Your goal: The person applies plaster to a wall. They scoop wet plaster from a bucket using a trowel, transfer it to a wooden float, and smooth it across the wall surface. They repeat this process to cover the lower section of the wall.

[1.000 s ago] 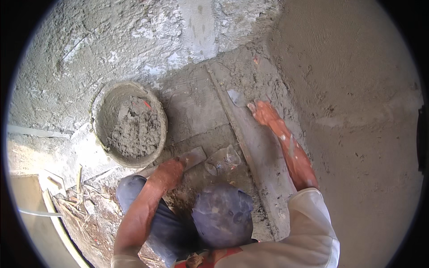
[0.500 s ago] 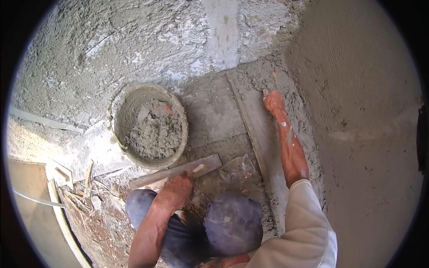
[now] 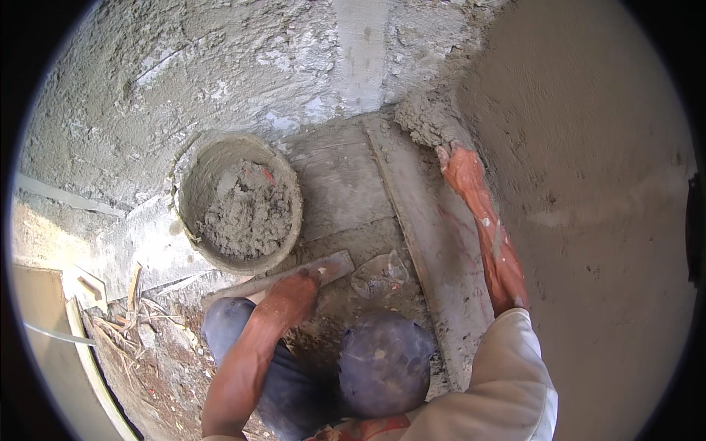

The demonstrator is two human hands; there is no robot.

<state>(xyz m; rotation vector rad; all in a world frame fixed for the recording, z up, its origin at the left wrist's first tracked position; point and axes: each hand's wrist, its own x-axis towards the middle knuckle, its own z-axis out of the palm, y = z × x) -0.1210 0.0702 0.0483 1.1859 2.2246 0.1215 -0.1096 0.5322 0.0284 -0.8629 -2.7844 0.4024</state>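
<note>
Beside the round mortar pan (image 3: 193,192), on its near right side, the left hand (image 3: 293,295) lay curled over a flat wooden float (image 3: 283,278), fingers closed down on the board so that it was gripped from above. The float was a long, narrow strip, lying almost level on the rough ground, one end just under the pan's rim and the other end pointing away from the pan toward a crumpled scrap of clear plastic (image 3: 379,273). The pan itself was crusted grey and about half full of lumpy wet mortar (image 3: 246,217).

Well to the right of the pan, past a bare cement slab (image 3: 342,187), the right hand (image 3: 454,163) was stretched far out against the foot of the plastered wall (image 3: 588,184). It met a heap of fresh mortar (image 3: 426,121) packed into the corner where the wall reached the ground; whether the fingers were spread or closed could not be told, since they were sunk in the grey mass. The forearm was smeared with cement and ended in a pale sleeve (image 3: 507,375).

Nearer than the pan, both knees (image 3: 386,360) in dark cloth showed, with splinters of wood (image 3: 132,316) scattered to the pan's near left.
</note>
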